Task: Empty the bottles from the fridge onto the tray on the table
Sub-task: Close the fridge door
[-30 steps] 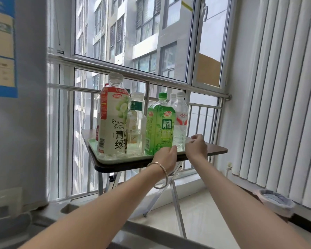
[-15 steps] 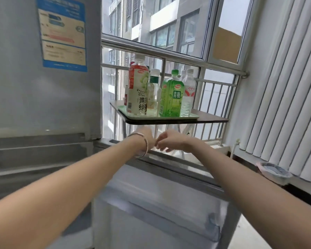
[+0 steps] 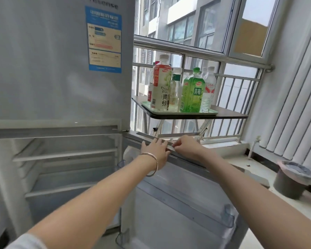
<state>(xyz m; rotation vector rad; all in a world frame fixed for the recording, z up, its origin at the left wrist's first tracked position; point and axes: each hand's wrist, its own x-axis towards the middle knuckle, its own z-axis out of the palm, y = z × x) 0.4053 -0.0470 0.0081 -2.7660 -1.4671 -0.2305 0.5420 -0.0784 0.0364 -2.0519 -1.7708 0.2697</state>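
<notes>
Dropped from the tray's front edge a second ago, now resting on the top rim of the open lower fridge door (image 3: 183, 178): left hand (image 3: 155, 150) laid flat, fingers spread; right hand (image 3: 185, 146) pinching the rim (bracelet on the left wrist). Up at 12 o'clock, bottles (image 3: 192, 92) standing clustered on the green tray (image 3: 180, 112) atop the table (image 3: 230, 115). At 9 o'clock, bare fridge shelves (image 3: 65, 154).
</notes>
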